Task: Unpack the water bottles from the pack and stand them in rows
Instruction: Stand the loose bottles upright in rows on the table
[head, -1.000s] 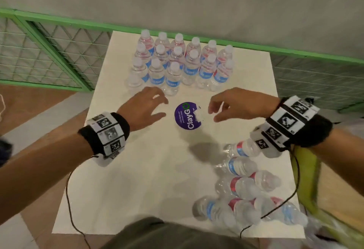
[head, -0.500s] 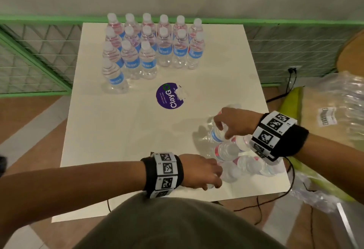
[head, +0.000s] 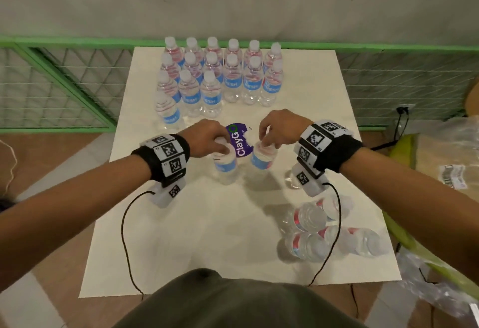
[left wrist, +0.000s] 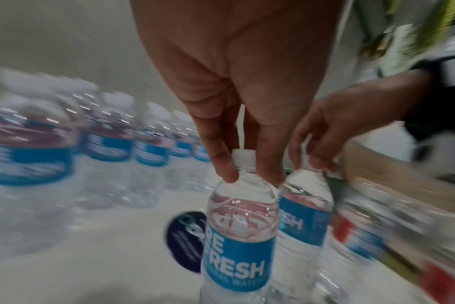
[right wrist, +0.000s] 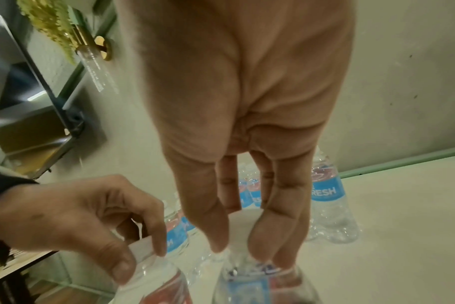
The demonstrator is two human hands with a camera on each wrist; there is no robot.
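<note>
Clear plastic, blue labels and white caps: the standing bottles hold water and are grouped in rows at the far side of the white table, beyond the purple round sticker. The frontmost row has one bottle only, at the far left of the group.

Just left of the sticker, the left hand pinches the neck of an upright bottle, fingertips curled down around its cap. The label reads "FRESH" in white on blue, with a pinkish band above it. Whether its base touches the table cannot be told.

Just right of the sticker, the right hand grips a second bottle the same way, fingers closed on its top, the bottle upright and close beside the first.

Further right and nearer the person than the sticker, several loose bottles lie on their sides in a heap at the table's near right corner. Beyond that edge crumpled clear plastic wrap lies off the table.
</note>
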